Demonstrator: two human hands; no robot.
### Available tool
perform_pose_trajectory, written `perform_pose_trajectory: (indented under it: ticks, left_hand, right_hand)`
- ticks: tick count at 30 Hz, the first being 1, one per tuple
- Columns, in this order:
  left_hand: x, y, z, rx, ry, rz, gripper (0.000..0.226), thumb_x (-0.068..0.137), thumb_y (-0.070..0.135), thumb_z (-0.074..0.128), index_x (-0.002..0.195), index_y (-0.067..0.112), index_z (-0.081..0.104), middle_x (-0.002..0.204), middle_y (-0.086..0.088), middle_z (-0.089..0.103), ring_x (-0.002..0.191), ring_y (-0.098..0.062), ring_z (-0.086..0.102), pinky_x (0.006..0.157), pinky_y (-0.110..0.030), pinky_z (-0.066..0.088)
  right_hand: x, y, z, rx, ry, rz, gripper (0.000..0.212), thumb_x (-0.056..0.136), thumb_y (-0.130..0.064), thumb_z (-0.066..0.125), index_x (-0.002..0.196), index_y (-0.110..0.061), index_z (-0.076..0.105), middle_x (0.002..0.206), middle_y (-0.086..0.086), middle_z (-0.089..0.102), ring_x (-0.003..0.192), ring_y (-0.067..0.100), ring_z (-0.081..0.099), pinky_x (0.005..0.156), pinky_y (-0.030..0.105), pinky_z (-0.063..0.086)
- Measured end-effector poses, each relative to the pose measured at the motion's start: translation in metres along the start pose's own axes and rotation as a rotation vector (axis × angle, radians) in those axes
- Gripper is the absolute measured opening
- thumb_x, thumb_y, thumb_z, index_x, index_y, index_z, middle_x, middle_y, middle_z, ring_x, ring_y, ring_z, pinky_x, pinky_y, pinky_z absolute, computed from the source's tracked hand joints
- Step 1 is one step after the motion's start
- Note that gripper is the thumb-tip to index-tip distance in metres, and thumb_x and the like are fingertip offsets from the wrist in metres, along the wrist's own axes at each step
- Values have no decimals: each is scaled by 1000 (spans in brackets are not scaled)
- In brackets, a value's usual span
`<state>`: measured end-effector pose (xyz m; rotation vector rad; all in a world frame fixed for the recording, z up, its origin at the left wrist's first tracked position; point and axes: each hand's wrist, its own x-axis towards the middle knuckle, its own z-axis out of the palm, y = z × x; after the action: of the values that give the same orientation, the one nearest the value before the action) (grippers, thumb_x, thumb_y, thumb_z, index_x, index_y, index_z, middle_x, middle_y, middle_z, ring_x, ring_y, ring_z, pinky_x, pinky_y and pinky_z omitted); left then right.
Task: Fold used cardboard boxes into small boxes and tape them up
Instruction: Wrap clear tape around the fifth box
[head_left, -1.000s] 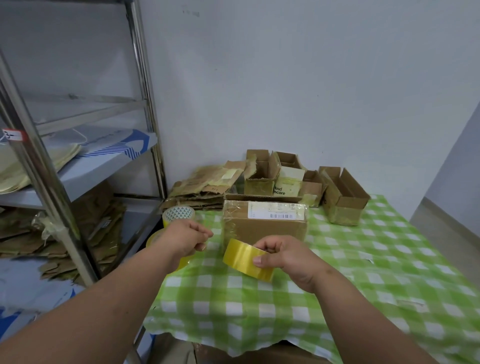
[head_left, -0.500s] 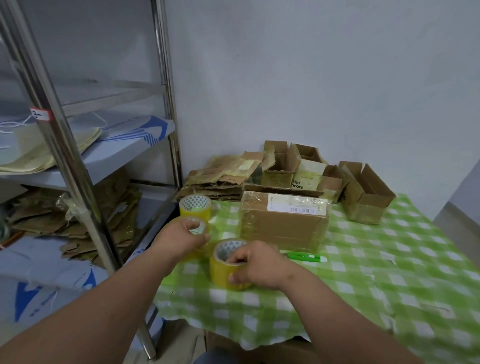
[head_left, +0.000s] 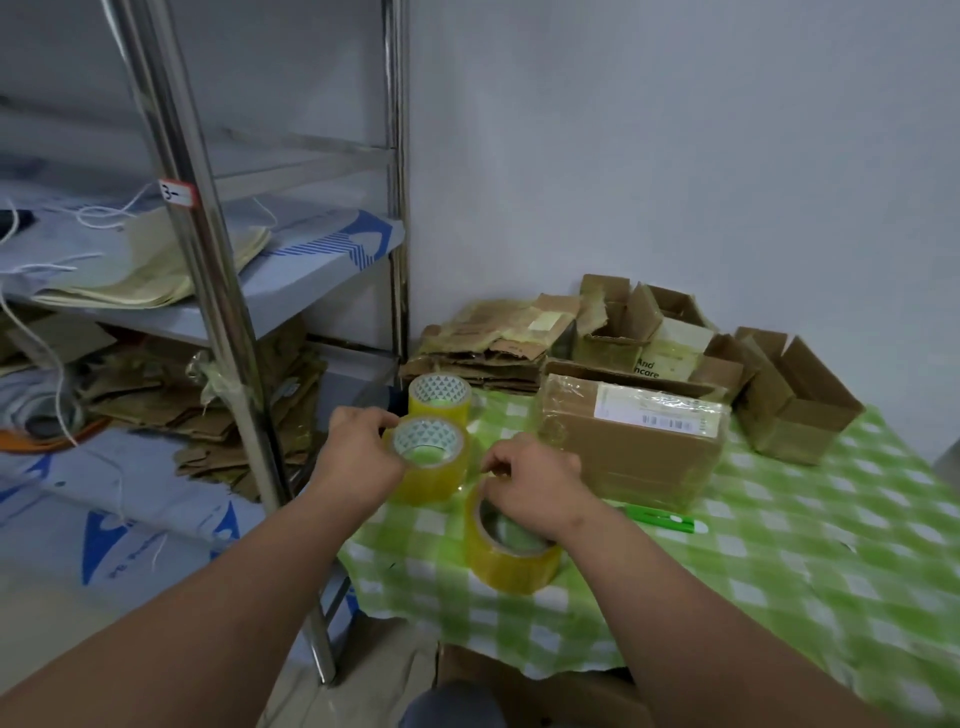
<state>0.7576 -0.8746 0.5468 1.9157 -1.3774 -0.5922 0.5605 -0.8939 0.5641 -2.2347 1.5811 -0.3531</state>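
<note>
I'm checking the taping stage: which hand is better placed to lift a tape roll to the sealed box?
Probably the right hand: it pinches at the rim of the nearest tape roll and sits just beside the sealed box. The left hand holds the middle roll, farther from the box.

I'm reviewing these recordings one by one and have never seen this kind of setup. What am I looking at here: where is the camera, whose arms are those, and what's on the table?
There is no machine here. The one picture comes from a wide-angle camera worn on a person's head, looking down at their own bare arms. The left hand grips the side of a yellow tape roll standing on the green checked tablecloth. The right hand rests over a second tape roll, fingers pinched near its rim; whether it holds the tape end is unclear. A third roll stands behind. Also on the table: a taped box with a label, a green pen, flattened cardboard and open small boxes. A metal shelf stands at left.
</note>
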Motion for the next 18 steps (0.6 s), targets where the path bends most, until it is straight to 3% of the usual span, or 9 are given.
perform_pose_trajectory:
  ticks: [6, 10, 12, 16, 18]
  left_hand:
    - [13, 1, -1, -81, -30, -5, 44, 88, -2, 56, 129, 15, 54, 135, -3, 28, 92, -21, 52, 83, -46, 55]
    - [15, 3, -1, -142, 3, 27, 51, 90, 18, 69, 137, 23, 48, 135, -2, 31, 99, -11, 46, 88, -31, 45]
    - [17, 2, -2, -128, 45, 40, 53, 87, 15, 71, 135, 25, 50, 128, -1, 36, 102, -12, 45, 85, -30, 43]
    - [24, 2, -7, -163, 122, 24, 47, 84, 4, 67, 125, 23, 56, 121, 0, 40, 91, -11, 50, 76, -29, 44]
    - [27, 5, -10, -187, 164, 32, 38, 85, 5, 64, 118, 23, 57, 120, 1, 39, 84, -7, 48, 75, -27, 42]
  right_hand:
    - [23, -16, 13, -193, -63, -44, 51, 94, -36, 52, 144, -39, 41, 135, 2, 41, 132, 26, 36, 106, 48, 22]
    - [38, -24, 24, -350, -78, -48, 44, 93, -31, 51, 135, -45, 49, 126, 3, 38, 122, 29, 33, 101, 48, 26]
    - [43, -24, 27, -344, -59, -69, 36, 93, -29, 53, 126, -43, 57, 123, 2, 38, 119, 29, 33, 100, 46, 26]
    - [49, -27, 24, -181, -6, -149, 24, 94, -38, 59, 117, -39, 62, 126, -3, 38, 119, 24, 31, 103, 42, 27]
    - [53, -27, 18, 1, 24, -99, 21, 93, -38, 62, 113, -35, 65, 127, -4, 41, 120, 22, 34, 107, 41, 30]
